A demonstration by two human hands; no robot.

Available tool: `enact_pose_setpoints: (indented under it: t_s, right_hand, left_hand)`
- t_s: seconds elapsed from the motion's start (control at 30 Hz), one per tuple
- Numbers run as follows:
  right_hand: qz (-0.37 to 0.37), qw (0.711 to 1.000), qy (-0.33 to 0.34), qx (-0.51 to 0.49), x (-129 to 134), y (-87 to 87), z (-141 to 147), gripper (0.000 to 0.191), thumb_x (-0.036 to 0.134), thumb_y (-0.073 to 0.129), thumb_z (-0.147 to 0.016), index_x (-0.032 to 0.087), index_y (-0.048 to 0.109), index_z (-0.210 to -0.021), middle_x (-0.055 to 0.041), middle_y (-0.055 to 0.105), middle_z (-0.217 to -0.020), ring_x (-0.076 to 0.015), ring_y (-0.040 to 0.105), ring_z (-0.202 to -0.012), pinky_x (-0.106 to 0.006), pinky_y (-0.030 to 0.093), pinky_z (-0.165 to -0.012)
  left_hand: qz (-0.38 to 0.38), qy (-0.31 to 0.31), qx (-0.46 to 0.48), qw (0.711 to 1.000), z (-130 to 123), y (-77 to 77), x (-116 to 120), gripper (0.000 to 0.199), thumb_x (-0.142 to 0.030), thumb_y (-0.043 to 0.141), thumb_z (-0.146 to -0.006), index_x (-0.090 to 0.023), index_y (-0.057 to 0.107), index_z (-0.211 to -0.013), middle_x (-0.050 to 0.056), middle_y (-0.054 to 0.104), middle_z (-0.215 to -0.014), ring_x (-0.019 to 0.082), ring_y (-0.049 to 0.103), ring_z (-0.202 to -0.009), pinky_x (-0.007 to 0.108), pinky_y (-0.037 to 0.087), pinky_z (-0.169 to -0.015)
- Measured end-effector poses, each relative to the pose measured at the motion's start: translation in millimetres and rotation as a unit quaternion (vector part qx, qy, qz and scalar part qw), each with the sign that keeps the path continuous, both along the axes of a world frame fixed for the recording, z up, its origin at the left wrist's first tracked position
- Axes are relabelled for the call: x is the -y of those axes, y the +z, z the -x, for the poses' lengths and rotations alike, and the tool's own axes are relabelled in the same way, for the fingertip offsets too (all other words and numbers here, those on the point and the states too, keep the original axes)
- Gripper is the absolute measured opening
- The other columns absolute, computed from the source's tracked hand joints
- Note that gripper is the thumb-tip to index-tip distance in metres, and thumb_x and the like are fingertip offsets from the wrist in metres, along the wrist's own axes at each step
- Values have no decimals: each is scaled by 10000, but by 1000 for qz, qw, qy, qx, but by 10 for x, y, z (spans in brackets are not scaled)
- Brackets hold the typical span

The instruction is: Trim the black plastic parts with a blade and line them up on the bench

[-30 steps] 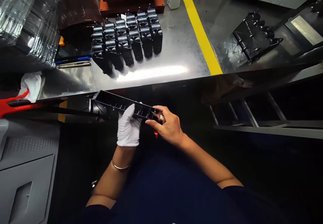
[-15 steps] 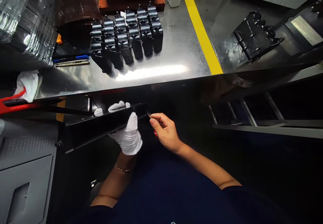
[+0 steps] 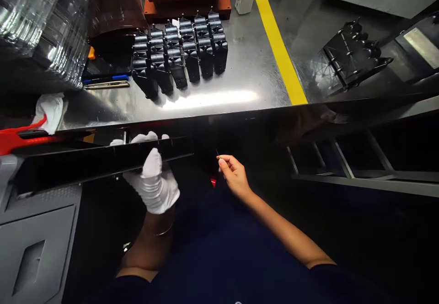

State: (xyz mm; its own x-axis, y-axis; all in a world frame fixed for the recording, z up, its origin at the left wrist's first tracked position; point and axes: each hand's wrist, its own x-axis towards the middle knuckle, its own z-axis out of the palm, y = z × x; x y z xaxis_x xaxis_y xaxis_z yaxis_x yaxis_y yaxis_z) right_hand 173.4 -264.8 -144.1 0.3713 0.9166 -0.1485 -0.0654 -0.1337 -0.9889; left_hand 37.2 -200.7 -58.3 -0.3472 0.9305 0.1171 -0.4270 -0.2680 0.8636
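Gloved left hand (image 3: 154, 183) grips a long black part (image 3: 89, 162) before the desk's (image 3: 240, 75) near edge; bare right hand (image 3: 236, 176) pinches a thin pointed tool (image 3: 217, 154).
A steady hold, with the point clear of the left hand, should serve best; the right hand hides most of the tool, shadow the part's interior.

Left hand (image 3: 157, 187) white-gloved, in front of the steel bench (image 3: 240, 80) — thumb on near side, fingers curled round toward the bench. Right hand (image 3: 236, 176) bare, also in front of the bench, thumb and index pinched — both forearms (image 3: 284, 226) angled outward, away from the bench.
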Motion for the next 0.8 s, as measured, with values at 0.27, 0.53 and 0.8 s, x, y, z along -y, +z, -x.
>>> enact_pose_setpoints:
  t_s: [0.27,0.53,0.8]
  right_hand:
    - [-206,949,84,223,-56,489,-97,136,228,609,-865,190,712,-946,-44,688,-786,-129,610,-686,-265,505,-641]
    - [-186,949,56,250,-196,414,-194,134,270,629,-852,204,744,-874,-43,699,-740,-134,600,-635,-273,490,-589]
    - [-150,955,141,213,-81,506,-339,151,286,632,-852,182,727,-905,-24,658,-691,-103,551,-562,-236,444,-521]
  left_hand:
    - [91,-35,28,995,-109,-136,57,415,-184,738,-727,-341,604,-1087,-41,639,-1093,204,614,-1112,453,501,-998]
    - [119,-125,13,985,-19,-36,142,426,-211,738,-728,-374,594,-1095,-46,618,-1109,193,589,-1124,459,479,-1011]
    - [267,-233,-3,935,21,-54,31,336,-425,698,-729,-231,594,-982,-12,616,-818,126,603,-660,282,549,-626]
